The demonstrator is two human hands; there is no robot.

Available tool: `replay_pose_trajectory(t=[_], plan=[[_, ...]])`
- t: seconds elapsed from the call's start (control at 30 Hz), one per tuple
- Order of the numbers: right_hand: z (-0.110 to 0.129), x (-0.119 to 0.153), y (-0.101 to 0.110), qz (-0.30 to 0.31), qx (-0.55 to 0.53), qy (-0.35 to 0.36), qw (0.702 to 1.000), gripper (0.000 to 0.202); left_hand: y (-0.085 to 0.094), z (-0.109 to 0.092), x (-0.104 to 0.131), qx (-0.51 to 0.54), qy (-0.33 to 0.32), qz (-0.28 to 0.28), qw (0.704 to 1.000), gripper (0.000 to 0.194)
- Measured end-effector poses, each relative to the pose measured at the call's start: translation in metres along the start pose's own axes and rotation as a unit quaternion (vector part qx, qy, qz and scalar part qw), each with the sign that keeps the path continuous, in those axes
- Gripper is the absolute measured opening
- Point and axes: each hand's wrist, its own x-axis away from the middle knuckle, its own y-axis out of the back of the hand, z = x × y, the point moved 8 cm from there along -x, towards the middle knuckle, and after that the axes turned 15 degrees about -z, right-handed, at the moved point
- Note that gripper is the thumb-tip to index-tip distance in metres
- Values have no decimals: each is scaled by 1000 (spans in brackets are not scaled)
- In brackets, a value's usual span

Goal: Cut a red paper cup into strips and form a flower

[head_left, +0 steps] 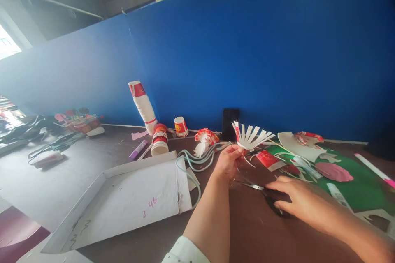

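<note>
Pinched in the fingers of my left hand (228, 161) is a paper cup (248, 137), its wall cut into strips that fan outward and upward. My right hand (288, 198) grips a pair of scissors (255, 187) by the dark handles, low over the brown table. The blades point left, toward my left wrist, and stay apart from the cup. Just beyond my right hand lies a red and white piece of cut cup paper (270, 159). Thin white paper strips (296, 176) curl beside it.
An open white box lid (135, 201) lies at left, with a looped grey cable (197, 162) beside it. Stacked paper cups (144, 109), one upturned cup (181, 126) and a dark phone-like slab (231, 124) stand near the blue partition (262, 49). Green paper (367, 185) carries scraps at right.
</note>
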Motion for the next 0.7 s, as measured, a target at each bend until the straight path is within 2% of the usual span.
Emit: replay_pose_trajectory(t=[0.1, 0.17, 0.2, 0.27, 0.3, 0.33, 0.37, 0.43, 0.5, 0.6, 0.7], plan=[[-2, -9, 6, -52, -124, -84, 987, 22, -1, -2, 0, -11, -17, -10, 1000, 29], [-1, -18, 4, -78, -272, -177, 942, 27, -3, -2, 2, -12, -23, -9, 1000, 28], [0, -22, 0, -83, -346, -229, 906, 30, -5, -2, 3, -14, -24, -6, 1000, 28], [3, -32, -10, -106, -493, -330, 798, 30, -6, -1, 5, -21, -25, -3, 999, 27], [7, -39, -15, -114, -560, -352, 741, 28, -7, -1, 6, -27, -26, -1, 999, 27], [11, -48, -18, -121, -612, -350, 698, 26, -8, 0, 6, -35, -27, 1, 999, 27], [15, -56, -20, -130, -644, -340, 673, 25, -8, 0, 6, -45, -30, 2, 999, 27], [16, -69, -22, -159, -668, -322, 652, 24, -7, 1, 6, -71, -38, -3, 997, 29], [12, -78, -26, -182, -668, -314, 649, 23, -5, 3, 5, -91, -35, -12, 995, 31], [2, -83, -35, -197, -655, -318, 656, 23, -5, 9, 4, -94, -8, -20, 995, 36], [-6, -82, -46, -194, -631, -324, 677, 25, -1, 13, 1, -104, 18, -54, 993, 38]])
